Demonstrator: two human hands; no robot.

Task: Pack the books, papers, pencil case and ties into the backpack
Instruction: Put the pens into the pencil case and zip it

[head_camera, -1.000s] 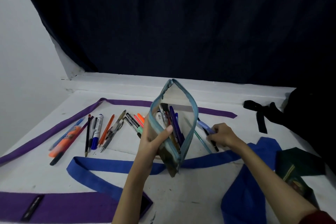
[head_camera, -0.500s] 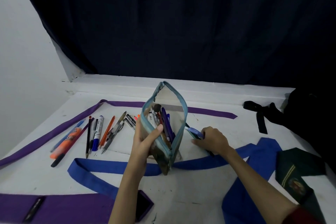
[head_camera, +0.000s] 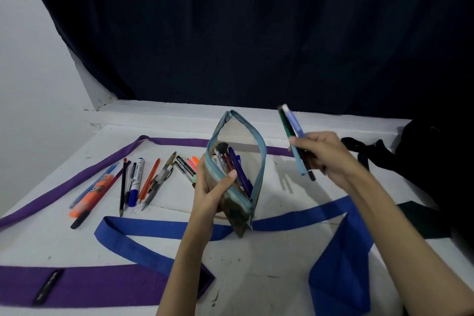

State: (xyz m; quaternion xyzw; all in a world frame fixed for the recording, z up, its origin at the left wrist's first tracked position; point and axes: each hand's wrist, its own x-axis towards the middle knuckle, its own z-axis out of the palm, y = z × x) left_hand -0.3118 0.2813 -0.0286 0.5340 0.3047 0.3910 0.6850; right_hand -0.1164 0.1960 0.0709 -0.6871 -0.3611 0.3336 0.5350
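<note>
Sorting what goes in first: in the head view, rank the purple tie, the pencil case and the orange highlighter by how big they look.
1. purple tie
2. pencil case
3. orange highlighter

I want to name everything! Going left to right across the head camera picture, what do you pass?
Orange highlighter → blue marker → orange pen → left hand holding the open pencil case → right hand gripping a bunch of pens → black backpack.
</note>
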